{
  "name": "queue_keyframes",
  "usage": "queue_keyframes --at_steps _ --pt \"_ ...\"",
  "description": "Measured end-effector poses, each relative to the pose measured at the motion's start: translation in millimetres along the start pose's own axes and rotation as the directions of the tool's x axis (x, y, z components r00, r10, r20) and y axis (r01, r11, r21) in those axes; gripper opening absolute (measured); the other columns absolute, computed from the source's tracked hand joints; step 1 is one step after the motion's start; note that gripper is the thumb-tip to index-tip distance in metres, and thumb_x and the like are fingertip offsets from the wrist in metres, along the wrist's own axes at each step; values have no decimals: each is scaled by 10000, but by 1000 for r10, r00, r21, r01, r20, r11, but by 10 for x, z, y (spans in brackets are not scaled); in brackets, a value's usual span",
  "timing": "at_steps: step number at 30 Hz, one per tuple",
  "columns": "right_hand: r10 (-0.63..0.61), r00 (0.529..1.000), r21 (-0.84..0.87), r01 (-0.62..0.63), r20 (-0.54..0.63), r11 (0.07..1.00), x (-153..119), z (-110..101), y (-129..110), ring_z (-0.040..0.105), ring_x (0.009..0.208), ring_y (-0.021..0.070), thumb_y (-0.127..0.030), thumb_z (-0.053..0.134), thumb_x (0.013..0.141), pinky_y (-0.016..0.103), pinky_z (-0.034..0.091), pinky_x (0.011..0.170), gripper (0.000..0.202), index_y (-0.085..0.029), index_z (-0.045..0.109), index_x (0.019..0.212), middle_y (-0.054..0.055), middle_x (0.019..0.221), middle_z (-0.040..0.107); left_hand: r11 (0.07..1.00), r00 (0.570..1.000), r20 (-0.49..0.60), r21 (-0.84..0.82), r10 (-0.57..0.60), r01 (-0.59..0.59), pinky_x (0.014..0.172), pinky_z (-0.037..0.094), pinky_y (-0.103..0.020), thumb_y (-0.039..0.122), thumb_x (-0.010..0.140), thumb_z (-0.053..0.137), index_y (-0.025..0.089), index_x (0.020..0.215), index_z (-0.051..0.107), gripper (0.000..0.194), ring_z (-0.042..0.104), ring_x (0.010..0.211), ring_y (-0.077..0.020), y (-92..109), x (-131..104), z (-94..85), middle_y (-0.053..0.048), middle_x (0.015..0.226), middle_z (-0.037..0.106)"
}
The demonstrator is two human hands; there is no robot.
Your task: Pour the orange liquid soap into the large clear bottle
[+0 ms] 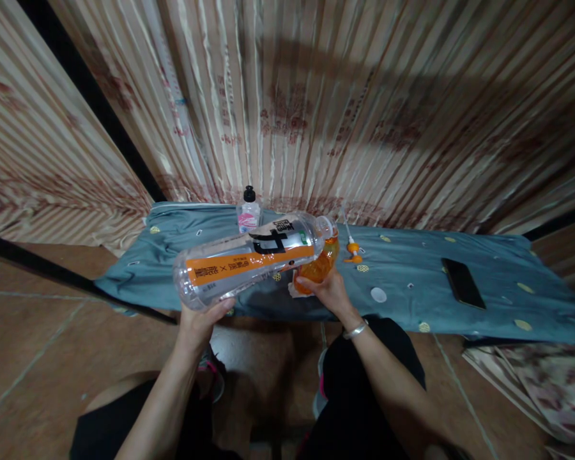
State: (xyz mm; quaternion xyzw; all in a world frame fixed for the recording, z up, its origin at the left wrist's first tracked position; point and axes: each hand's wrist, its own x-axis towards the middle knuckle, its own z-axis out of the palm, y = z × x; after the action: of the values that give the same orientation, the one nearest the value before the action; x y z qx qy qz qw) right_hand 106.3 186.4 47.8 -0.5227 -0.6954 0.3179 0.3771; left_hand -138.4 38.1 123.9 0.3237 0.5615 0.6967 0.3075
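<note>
My left hand is closed round the lower end of a large clear plastic bottle with an orange and silver label. That bottle is tilted nearly flat, its mouth at the right against the top of an orange bottle. Whether liquid passes between them cannot be made out. My right hand grips the orange bottle, with a bit of white tissue beneath it. An orange and white pump top lies just to the right on the blue cloth.
A small clear bottle with a black cap stands behind the large bottle. On the blue cloth lie a round white disc and a black phone. A striped curtain hangs behind, and dark poles frame the bench.
</note>
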Motion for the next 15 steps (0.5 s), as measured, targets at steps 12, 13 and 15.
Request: queue_keyframes --at_steps 12,13,15 --pt "-21 1000 26 22 -8 999 8 16 40 753 1156 358 -492 916 672 490 615 982 750 -200 620 1296 136 1218 786 1000 1000 13 -15 3 -3 989 600 -464 495 467 959 175 1161 730 798 763 953 -324 -30 3 -12 -82 922 788" --pt "-25 1000 22 25 -15 999 7 16 38 752 1160 359 -486 918 671 489 616 980 754 -198 617 1300 136 1215 787 1000 1000 13 -19 9 -8 983 602 -460 484 473 958 180 1171 727 795 764 947 -320 -32 3 -11 -81 930 789" --pt "-33 999 10 34 -22 999 6 14 28 748 1169 365 -475 914 676 489 617 980 747 -191 617 1300 139 1202 789 999 1000 10 -24 23 -23 969 605 -443 462 486 954 184 1194 718 797 764 950 -314 -37 3 -8 -84 960 790"
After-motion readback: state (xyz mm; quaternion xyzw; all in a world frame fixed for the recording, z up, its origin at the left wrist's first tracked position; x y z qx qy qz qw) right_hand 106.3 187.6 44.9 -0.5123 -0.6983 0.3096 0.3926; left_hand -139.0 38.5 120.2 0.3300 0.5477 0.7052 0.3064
